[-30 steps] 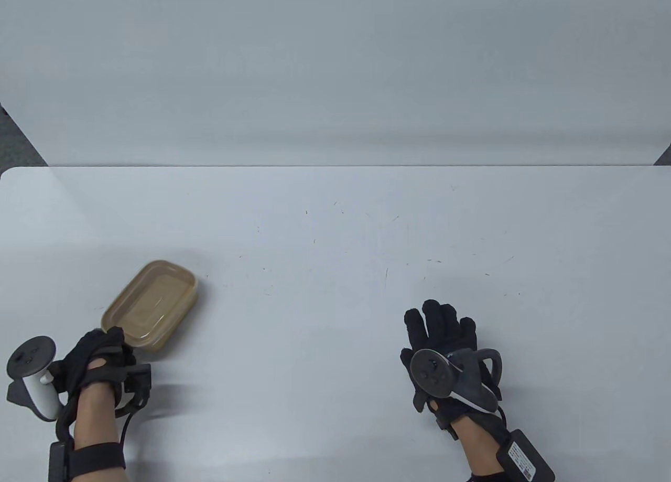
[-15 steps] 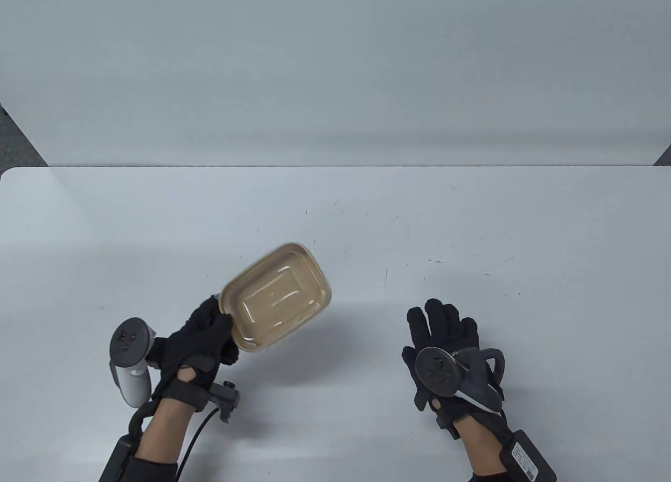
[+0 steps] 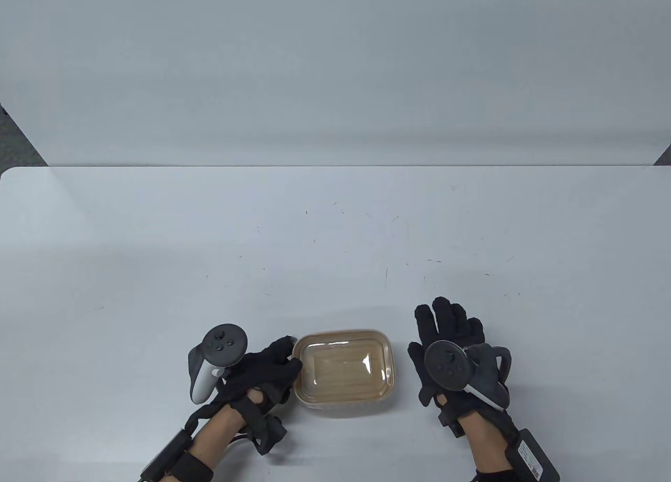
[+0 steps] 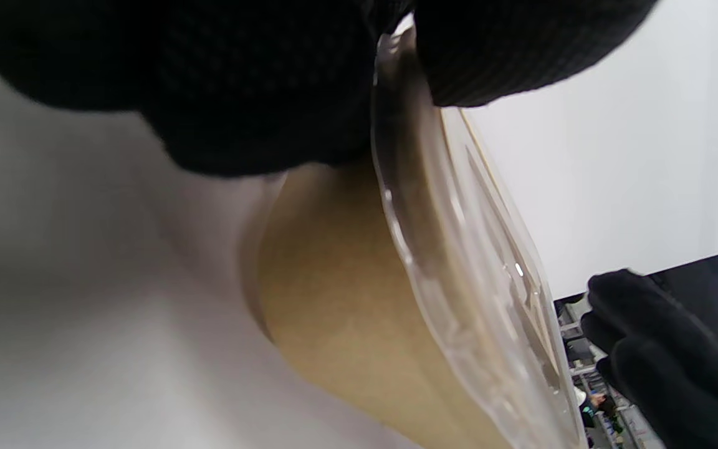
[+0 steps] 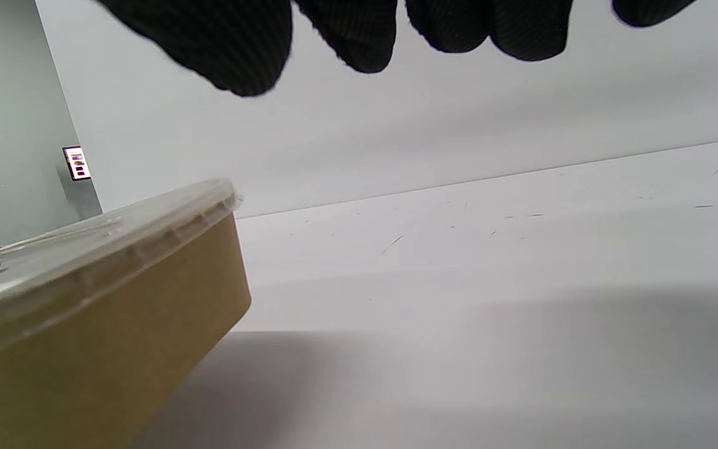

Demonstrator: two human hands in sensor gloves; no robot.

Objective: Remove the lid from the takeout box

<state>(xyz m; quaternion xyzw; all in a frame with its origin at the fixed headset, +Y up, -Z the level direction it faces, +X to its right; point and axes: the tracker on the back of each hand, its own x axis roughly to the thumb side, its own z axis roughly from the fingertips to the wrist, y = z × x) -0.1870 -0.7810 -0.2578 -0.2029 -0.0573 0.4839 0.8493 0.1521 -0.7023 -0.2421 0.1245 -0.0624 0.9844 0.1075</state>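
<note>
A brown paper takeout box [image 3: 343,398] with a clear plastic lid [image 3: 343,366] sits on the white table near its front edge, between my hands. My left hand [image 3: 272,369] grips the box's left end, with fingers on the lid rim [image 4: 396,93] and the box wall [image 4: 334,299] below. My right hand [image 3: 445,335] lies just right of the box, fingers spread and empty, not touching it. In the right wrist view the box [image 5: 103,337] and lid [image 5: 97,237] fill the lower left, and my fingertips [image 5: 240,50] hang above.
The white table [image 3: 335,230] stretches bare behind the box to a grey wall [image 3: 335,67].
My left hand has carried the box from the left of the table to the front middle and set it level. My right hand has shifted slightly right.
</note>
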